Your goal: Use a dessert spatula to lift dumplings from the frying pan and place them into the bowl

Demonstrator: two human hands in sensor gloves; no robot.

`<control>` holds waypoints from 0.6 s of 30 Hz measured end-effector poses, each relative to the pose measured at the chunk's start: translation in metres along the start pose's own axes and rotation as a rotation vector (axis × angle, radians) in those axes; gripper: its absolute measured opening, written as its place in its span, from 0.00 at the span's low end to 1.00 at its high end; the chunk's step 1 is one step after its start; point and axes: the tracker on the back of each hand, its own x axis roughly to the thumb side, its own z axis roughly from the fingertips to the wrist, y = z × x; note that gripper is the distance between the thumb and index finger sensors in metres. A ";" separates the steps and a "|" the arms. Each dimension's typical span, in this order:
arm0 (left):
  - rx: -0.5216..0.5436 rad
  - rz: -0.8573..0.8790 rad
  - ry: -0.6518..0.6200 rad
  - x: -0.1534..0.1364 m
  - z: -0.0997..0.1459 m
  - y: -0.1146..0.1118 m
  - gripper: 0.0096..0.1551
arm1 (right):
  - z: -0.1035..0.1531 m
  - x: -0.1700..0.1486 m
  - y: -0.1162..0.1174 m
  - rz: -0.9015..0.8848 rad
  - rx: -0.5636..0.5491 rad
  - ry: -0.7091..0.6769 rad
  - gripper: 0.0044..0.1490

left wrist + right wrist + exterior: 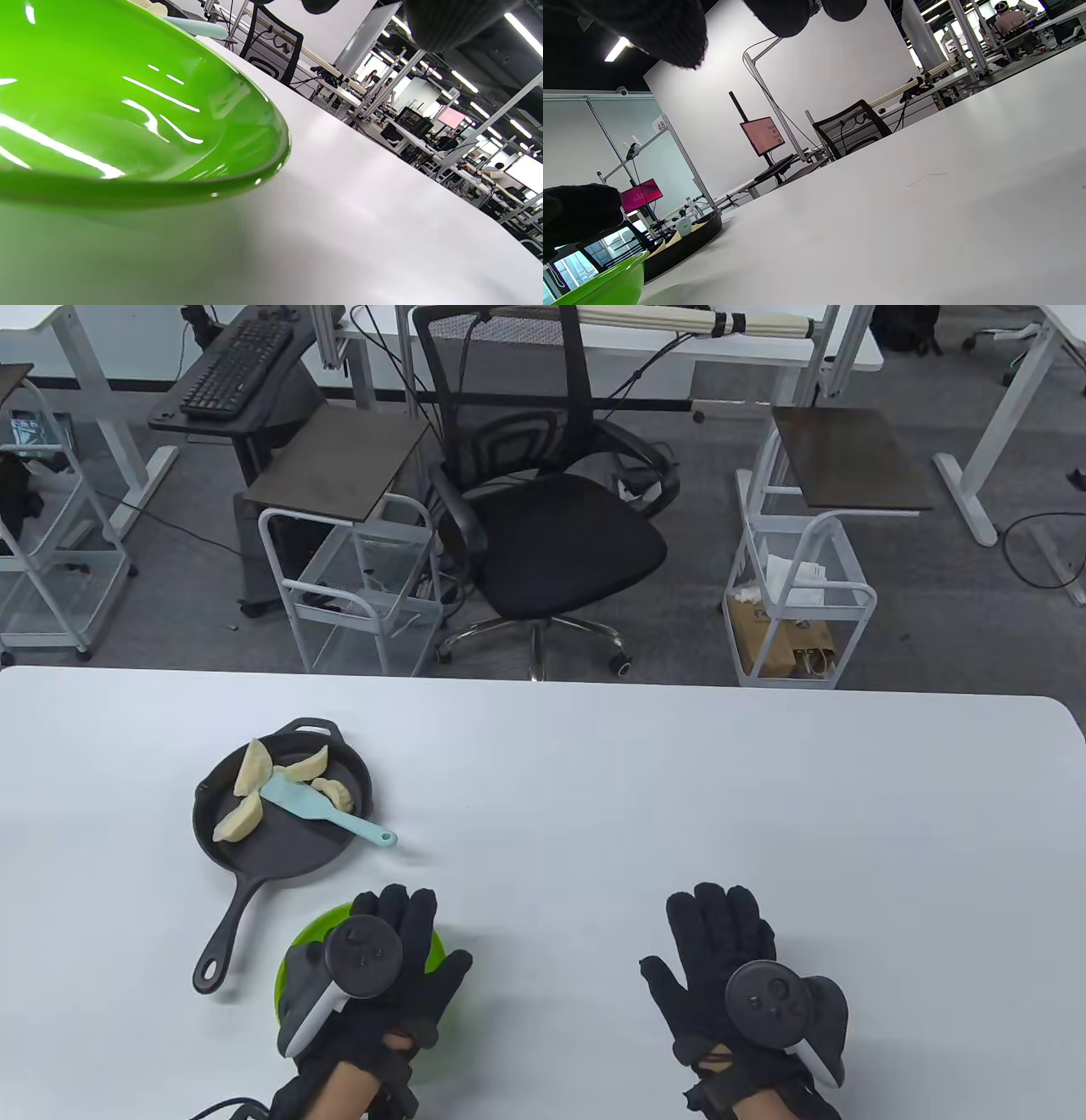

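Table view: spatula [327, 809] (pale blue) in pan [280, 848].

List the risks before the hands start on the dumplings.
1. The spatula lies in the pan with a dumpling partly on its blade; pulling it out may flick that one.
2. The left hand hovers over the bowl, blocking the drop spot.
3. The pan handle points toward the bowl, so a knock could shift both.

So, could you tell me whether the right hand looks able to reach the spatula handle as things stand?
Probably yes: the right hand lies open, and only bare table separates it from the spatula handle jutting over the frying pan rim.
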 end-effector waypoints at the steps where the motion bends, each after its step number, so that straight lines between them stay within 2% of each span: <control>1: 0.004 -0.002 -0.001 0.000 0.000 0.000 0.51 | 0.001 0.000 0.000 -0.006 -0.009 0.000 0.47; 6: -0.027 -0.023 -0.006 0.001 -0.004 -0.004 0.51 | -0.001 -0.002 0.001 -0.011 0.000 0.008 0.47; 18: 0.013 0.007 -0.002 -0.001 0.002 0.002 0.51 | 0.001 -0.009 0.002 0.005 -0.038 0.042 0.47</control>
